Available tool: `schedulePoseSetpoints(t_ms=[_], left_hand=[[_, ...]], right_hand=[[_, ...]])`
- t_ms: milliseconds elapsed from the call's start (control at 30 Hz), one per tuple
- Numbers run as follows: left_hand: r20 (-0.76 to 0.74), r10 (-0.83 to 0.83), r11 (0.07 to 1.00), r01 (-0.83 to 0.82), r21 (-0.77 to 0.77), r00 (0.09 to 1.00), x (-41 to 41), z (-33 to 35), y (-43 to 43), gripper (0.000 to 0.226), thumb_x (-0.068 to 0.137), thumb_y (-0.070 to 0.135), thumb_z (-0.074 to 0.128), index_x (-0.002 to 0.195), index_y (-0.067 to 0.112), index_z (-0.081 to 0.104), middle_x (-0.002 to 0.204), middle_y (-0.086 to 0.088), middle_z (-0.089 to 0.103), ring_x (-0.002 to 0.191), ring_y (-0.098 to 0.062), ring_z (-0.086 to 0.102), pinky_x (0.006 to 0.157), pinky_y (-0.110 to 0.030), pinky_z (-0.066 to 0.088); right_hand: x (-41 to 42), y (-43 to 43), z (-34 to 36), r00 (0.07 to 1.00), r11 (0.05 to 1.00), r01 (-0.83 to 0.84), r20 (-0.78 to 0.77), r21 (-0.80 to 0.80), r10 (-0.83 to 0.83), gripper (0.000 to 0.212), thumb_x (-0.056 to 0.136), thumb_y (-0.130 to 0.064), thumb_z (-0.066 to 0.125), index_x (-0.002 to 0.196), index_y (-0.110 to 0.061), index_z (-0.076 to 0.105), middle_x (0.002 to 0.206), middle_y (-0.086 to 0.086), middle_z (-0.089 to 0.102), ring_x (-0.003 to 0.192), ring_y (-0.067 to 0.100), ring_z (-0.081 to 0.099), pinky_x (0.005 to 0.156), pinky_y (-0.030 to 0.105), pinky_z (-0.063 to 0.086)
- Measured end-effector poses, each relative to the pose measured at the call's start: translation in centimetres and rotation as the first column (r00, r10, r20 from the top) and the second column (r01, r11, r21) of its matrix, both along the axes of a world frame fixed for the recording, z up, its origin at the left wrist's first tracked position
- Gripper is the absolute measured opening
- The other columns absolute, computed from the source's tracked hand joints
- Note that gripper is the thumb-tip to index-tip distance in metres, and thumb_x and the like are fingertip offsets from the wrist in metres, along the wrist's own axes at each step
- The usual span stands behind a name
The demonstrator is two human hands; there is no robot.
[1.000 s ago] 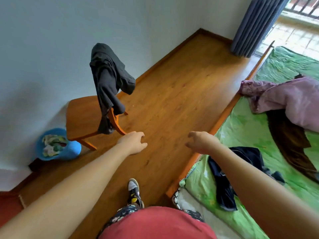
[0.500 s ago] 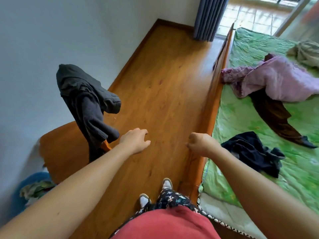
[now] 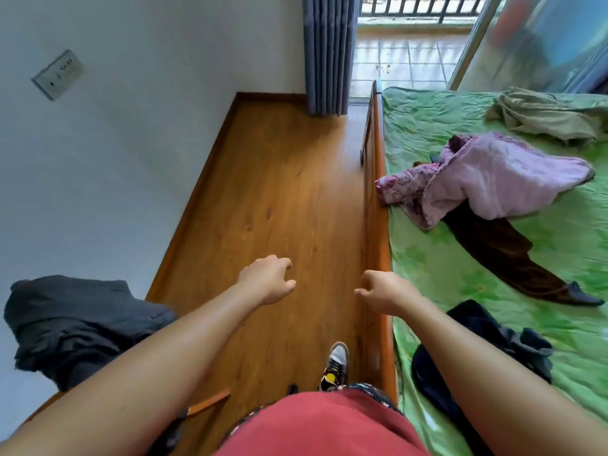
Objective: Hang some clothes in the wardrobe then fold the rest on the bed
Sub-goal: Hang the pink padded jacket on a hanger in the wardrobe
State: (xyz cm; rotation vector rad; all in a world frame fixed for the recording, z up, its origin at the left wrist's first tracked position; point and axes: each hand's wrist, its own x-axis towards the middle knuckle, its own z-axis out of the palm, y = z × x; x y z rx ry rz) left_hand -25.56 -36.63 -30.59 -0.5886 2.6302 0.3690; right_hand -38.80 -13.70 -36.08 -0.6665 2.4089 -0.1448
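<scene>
Our left hand [image 3: 266,279] and right hand [image 3: 383,291] are loosely curled and empty. The pink garment [image 3: 493,182], brown garment [image 3: 503,255] and dark clothes [image 3: 487,330] lie unfolded on the bed [image 3: 427,258] at right; nothing seems hung yet.

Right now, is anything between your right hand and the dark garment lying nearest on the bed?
Nothing visible. The right hand hovers empty over the bed rail; only bare green sheet separates it from the dark garment.
</scene>
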Motion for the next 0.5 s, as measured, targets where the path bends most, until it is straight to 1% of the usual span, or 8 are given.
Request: schedulePoseSetpoints(t_ms=[167,267,367,500], left_hand=[[0.003,-0.063,0.998,0.063,-0.016,0.998,-10.4,0.8,-2.8,0.051,0.096,0.051,0.057,0.142,0.029,0.051,0.141,0.003,0.056,0.119,-0.021,0.061,0.088,-0.038,0.059],[0.031,-0.12,0.993,0.12,-0.01,0.992,-15.5,0.3,-4.1,0.051,0.096,0.051,0.056,0.142,0.029,0.051,0.141,0.002,0.056,0.12,-0.021,0.06,0.089,-0.037,0.058],[0.039,-0.191,0.982,0.19,0.01,0.981,-21.4,-0.6,-5.5,0.051,0.096,0.051,0.057,0.142,0.029,0.051,0.14,0.002,0.057,0.119,-0.021,0.061,0.085,-0.031,0.057],[0.054,-0.325,0.945,0.322,0.052,0.944,-29.7,-2.4,-7.4,0.05,0.096,0.051,0.057,0.141,0.03,0.052,0.14,0.002,0.057,0.119,-0.02,0.06,0.078,-0.028,0.05]], right_hand=[[-9.5,-1.4,2.5,0.997,0.997,0.072,-0.033,-0.005,-0.072,0.041,0.093,-0.059,0.051,0.118,-0.026,0.059,0.119,0.001,0.066,0.106,0.024,0.063,0.075,0.034,0.051],[-13.2,-1.8,2.8,0.99,0.991,0.137,-0.029,0.001,-0.137,0.038,0.092,-0.06,0.05,0.113,-0.029,0.059,0.116,0.001,0.067,0.103,0.024,0.062,0.079,0.035,0.054],[-16.5,-2.2,2.5,0.974,0.974,0.227,0.0,0.013,-0.227,0.04,0.091,-0.062,0.05,0.117,-0.032,0.058,0.122,0.001,0.066,0.109,0.025,0.062,0.08,0.037,0.053],[-21.4,-2.7,1.8,0.936,0.934,0.35,0.013,0.072,-0.352,0.051,0.09,-0.06,0.051,0.129,-0.027,0.058,0.134,0.003,0.062,0.12,0.027,0.06,0.092,0.041,0.053]])
